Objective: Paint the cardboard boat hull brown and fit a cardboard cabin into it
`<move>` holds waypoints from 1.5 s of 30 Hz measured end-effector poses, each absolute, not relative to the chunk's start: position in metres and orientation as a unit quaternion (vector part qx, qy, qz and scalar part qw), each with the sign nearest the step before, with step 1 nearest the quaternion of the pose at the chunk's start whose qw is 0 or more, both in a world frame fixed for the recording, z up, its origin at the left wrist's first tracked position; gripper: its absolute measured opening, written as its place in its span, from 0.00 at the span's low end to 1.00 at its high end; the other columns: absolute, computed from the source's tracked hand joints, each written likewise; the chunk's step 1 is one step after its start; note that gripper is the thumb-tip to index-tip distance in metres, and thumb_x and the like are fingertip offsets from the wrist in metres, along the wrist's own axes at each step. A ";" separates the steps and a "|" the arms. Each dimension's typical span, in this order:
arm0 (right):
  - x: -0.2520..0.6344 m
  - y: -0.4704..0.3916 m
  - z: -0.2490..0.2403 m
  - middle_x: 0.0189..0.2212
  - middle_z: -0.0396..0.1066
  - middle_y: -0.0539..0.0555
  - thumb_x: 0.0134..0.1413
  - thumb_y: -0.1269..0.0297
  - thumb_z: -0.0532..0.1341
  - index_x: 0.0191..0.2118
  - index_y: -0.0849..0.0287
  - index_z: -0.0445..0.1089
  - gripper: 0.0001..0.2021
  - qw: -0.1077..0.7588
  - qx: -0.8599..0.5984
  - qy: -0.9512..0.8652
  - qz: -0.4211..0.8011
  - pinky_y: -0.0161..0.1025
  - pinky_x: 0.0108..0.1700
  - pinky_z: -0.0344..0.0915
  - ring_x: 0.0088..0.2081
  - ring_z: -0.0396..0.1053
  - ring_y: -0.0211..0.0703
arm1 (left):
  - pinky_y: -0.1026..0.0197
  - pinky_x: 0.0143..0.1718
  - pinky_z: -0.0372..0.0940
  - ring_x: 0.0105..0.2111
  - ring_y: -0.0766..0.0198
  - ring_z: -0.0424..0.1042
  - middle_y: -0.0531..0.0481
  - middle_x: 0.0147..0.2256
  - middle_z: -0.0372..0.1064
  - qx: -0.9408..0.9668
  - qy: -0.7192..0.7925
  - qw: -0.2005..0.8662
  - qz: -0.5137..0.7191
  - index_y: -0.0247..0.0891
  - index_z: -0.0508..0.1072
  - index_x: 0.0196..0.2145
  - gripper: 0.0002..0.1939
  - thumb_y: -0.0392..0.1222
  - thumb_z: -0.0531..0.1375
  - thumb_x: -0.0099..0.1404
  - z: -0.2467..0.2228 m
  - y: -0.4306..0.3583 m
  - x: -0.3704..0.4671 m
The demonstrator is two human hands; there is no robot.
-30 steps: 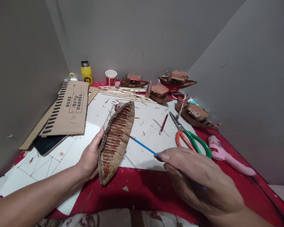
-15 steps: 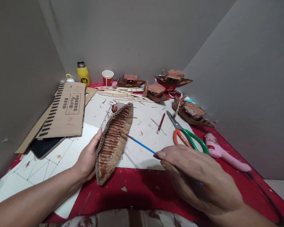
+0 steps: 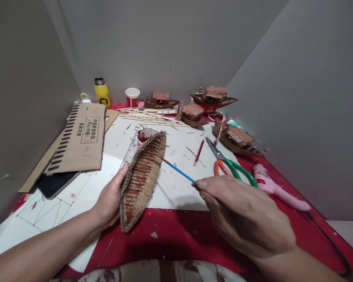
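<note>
A cardboard boat hull (image 3: 141,180), its ribbed inside partly coated in reddish-brown paint, is tilted up in my left hand (image 3: 113,196). The thumb shows at its left edge; the other fingers are hidden behind it. My right hand (image 3: 247,215) pinches a blue-handled paintbrush (image 3: 179,171), whose tip touches the inside of the hull near its upper part. Just behind the hull stands a cup of brown paint (image 3: 145,135), partly covered by it. A clear ruler (image 3: 130,150) lies beside the cup.
Green-and-orange scissors (image 3: 235,168), a dark red pencil (image 3: 199,152) and a pink glue gun (image 3: 278,190) lie on the right. Brown model boats (image 3: 233,137) and thin sticks (image 3: 153,117) sit farther back. Cardboard sheets (image 3: 82,152) cover a dark tablet-like slab (image 3: 57,185) on the left.
The brush tip has moved slightly up along the inside of the hull, with my right hand shifting a little. The hull is tilted slightly differently, showing more of the paint cup.
</note>
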State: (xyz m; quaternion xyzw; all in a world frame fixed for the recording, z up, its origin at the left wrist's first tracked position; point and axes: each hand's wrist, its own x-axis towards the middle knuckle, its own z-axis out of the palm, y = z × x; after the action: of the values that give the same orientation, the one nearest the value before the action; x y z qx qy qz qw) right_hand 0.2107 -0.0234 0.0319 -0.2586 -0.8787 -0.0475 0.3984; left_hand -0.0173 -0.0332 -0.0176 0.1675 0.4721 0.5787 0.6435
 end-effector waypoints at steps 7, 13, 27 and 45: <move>0.209 -0.022 0.036 0.28 0.77 0.53 0.60 0.77 0.57 0.41 0.58 0.67 0.08 0.403 -0.291 -0.867 -0.042 0.35 0.31 0.73 0.28 0.76 0.40 | 0.59 0.67 0.48 0.63 0.59 0.59 0.51 0.53 0.74 0.169 0.478 0.643 0.574 0.39 0.79 0.44 0.15 0.49 0.61 0.65 -0.020 -0.034 -0.021; 0.213 -0.025 0.034 0.29 0.78 0.53 0.59 0.78 0.57 0.44 0.57 0.67 0.11 0.414 -0.266 -0.870 -0.015 0.36 0.33 0.74 0.30 0.77 0.41 | 0.56 0.62 0.58 0.56 0.55 0.70 0.49 0.48 0.77 0.180 0.444 0.686 0.548 0.38 0.79 0.42 0.14 0.48 0.61 0.64 -0.016 -0.036 -0.016; 0.215 -0.026 0.035 0.29 0.79 0.53 0.59 0.78 0.58 0.42 0.56 0.68 0.10 0.434 -0.283 -0.855 -0.012 0.36 0.32 0.74 0.28 0.77 0.41 | 0.54 0.52 0.68 0.45 0.54 0.77 0.45 0.40 0.80 0.127 0.460 0.706 0.523 0.33 0.75 0.50 0.18 0.45 0.56 0.69 -0.007 -0.035 -0.017; 0.220 -0.017 0.009 0.29 0.78 0.52 0.54 0.78 0.63 0.45 0.57 0.73 0.14 0.563 -0.268 -0.782 0.000 0.41 0.31 0.73 0.27 0.74 0.42 | 0.52 0.48 0.71 0.38 0.53 0.79 0.43 0.37 0.80 0.131 0.452 0.748 0.467 0.32 0.73 0.53 0.22 0.49 0.54 0.69 -0.004 -0.037 -0.017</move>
State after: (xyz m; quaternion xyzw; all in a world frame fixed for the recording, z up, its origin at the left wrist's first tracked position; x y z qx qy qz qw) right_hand 0.2201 -0.0170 0.0095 -0.2683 -0.7819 0.0005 0.5628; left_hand -0.0168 -0.0369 -0.0038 0.1314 0.4525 0.4672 0.7481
